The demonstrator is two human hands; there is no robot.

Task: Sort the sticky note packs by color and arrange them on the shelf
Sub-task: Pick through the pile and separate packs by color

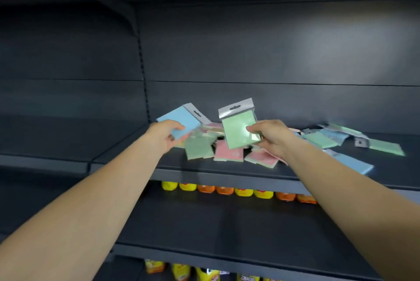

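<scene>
My left hand (164, 136) grips a blue sticky note pack (185, 119) by its lower corner, lifted above the dark shelf (227, 172). My right hand (271, 138) pinches a green sticky note pack (237, 127), held upright with its clear hang tab on top. Between and below my hands lies a loose pile: a green pack (198, 148), a pink pack (228, 152) and another pink pack (264, 159). More green and blue packs (336, 138) are scattered to the right, with a blue pack (353, 163) near the shelf's front edge.
A dark back panel rises behind the shelf. A slotted upright post (143, 71) divides this bay from the bay to the left. Yellow and orange bottles (236, 191) line the shelf below, and more bottles (181, 270) stand lower down.
</scene>
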